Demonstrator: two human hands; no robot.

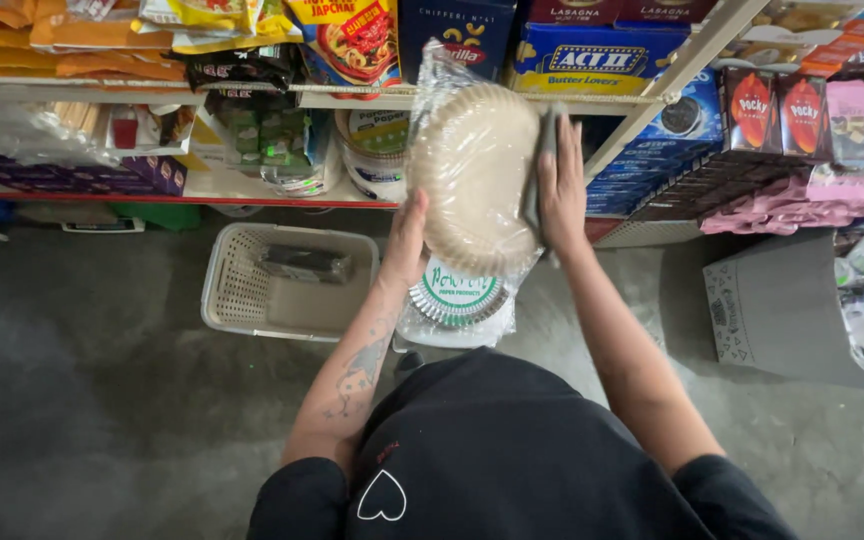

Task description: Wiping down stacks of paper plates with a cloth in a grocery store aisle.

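Head cam: both hands, left hand (407, 232) & right hand (561, 185), hold plate pack (474, 170).

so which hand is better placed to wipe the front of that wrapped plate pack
Right. The right hand already presses a dark cloth against the plate pack, while the left hand supports the pack's lower edge.

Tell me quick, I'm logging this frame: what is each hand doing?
Left hand: closed on the lower edge of the wrapped pack of paper plates.
Right hand: flat against the pack's right side, pressing a grey cloth to it.
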